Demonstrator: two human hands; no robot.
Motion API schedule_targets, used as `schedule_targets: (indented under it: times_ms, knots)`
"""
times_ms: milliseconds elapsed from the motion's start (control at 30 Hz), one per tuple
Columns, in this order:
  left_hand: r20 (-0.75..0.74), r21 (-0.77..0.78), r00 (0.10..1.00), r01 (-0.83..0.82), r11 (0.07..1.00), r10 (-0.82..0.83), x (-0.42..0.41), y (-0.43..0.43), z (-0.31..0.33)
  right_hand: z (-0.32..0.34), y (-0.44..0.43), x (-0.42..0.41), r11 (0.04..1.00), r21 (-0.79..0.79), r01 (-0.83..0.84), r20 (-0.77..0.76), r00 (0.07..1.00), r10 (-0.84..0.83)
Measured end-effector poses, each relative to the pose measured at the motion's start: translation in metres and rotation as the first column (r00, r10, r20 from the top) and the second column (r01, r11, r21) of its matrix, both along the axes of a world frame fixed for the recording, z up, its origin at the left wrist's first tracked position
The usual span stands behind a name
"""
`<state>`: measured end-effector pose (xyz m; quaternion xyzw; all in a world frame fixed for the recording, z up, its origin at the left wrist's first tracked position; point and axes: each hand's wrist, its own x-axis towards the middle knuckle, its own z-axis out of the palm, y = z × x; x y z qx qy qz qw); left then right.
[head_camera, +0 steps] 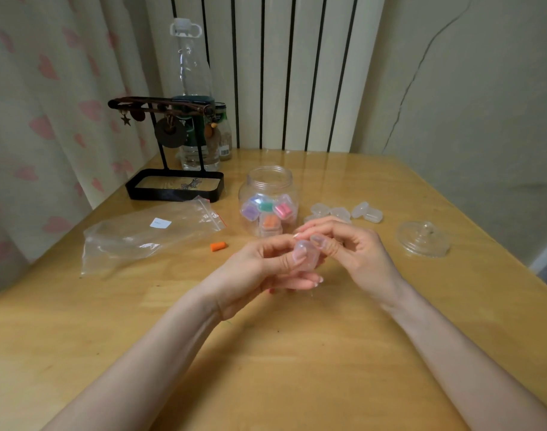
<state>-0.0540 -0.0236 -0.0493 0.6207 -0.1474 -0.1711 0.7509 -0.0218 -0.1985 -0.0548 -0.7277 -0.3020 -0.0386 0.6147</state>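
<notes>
One small clear case [306,255] is held above the worktop [297,353], in front of one jar [267,185] in which perhaps five coloured cases [281,209] are seen. One orange earplug [218,246] is seen to the left. The left hand [266,269] and the right hand [356,247] are raised together, each grip pinched on the case.

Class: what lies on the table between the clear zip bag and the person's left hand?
One orange earplug, on the table between the zip bag and the left hand; head view.
</notes>
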Motion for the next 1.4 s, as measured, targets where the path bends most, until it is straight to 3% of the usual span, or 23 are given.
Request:
schedule_targets:
  times_ms: [100,200,267,400,533,600,733,800,867,900,933,1000,1033,1067,1133,1267,1400]
  knots:
    - [-0.099,-0.119,0.995,0.006,0.993,-0.018,0.004,0.002,-0.001,0.006,-0.003,-0.004,0.999,0.032,-0.029,-0.007,1.0,0.029]
    - [-0.104,-0.112,0.995,-0.001,0.994,-0.011,0.005,0.005,0.001,0.007,-0.004,-0.006,0.988,-0.142,-0.066,0.1,0.992,0.081]
    - [-0.111,-0.09,0.994,-0.024,0.996,0.014,0.006,0.005,0.0,0.004,0.0,-0.008,0.979,-0.202,-0.008,0.181,0.983,0.046]
    - [-0.12,-0.063,0.992,-0.041,0.997,0.034,0.007,0.003,-0.005,0.001,0.004,-0.005,0.977,-0.177,0.118,0.388,0.921,-0.041]
    - [-0.122,-0.206,0.992,-0.061,0.977,0.036,0.009,0.003,-0.008,-0.003,0.001,-0.002,0.941,-0.194,0.278,0.474,0.866,-0.159]
    - [-0.081,-0.205,0.993,-0.1,0.974,0.085,0.011,0.005,-0.009,-0.004,0.0,-0.003,0.85,-0.209,0.483,0.574,0.765,-0.293]
    - [0.094,0.011,0.959,-0.27,0.963,0.268,0.009,-0.001,-0.013,-0.007,0.004,-0.006,0.649,-0.165,0.743,0.779,0.502,-0.376]
    - [0.147,0.056,0.931,-0.345,0.937,0.334,0.006,-0.006,-0.012,-0.011,0.012,-0.008,0.597,-0.15,0.788,0.83,0.429,-0.357]
    - [0.182,0.066,0.904,-0.404,0.912,0.387,0.004,-0.007,-0.011,-0.013,0.016,-0.01,0.578,-0.174,0.797,0.845,0.422,-0.329]
    - [0.192,0.067,0.898,-0.415,0.907,0.397,0.003,-0.006,-0.01,-0.013,0.016,-0.01,0.599,-0.224,0.769,0.816,0.483,-0.316]
    - [0.2,0.069,0.898,-0.412,0.908,0.393,0.004,-0.005,-0.009,-0.011,0.014,-0.01,0.652,-0.299,0.697,0.736,0.603,-0.307]
    - [0.216,0.087,0.911,-0.377,0.922,0.352,0.006,0.001,-0.008,-0.006,0.009,-0.009,0.837,-0.374,0.4,0.385,0.888,-0.252]
    - [0.227,0.105,0.92,-0.35,0.931,0.321,0.006,0.004,-0.007,-0.003,0.006,-0.008,0.915,-0.315,0.252,0.184,0.962,-0.202]
    - [0.232,0.121,0.929,-0.32,0.94,0.287,0.007,0.007,-0.006,-0.001,0.005,-0.008,0.96,-0.234,0.153,0.019,0.988,-0.153]
    - [0.221,0.131,0.947,-0.266,0.955,0.233,0.006,0.009,-0.005,0.003,0.003,-0.007,0.994,-0.096,0.059,-0.149,0.986,-0.073]
    - [0.231,0.142,0.952,-0.236,0.961,0.199,0.005,0.01,-0.006,0.003,0.003,-0.006,0.998,0.048,-0.045,-0.265,0.962,0.056]
    - [0.222,0.169,0.963,-0.192,0.967,0.153,0.005,0.012,-0.004,0.005,0.0,-0.008,0.99,0.042,-0.137,-0.324,0.935,0.143]
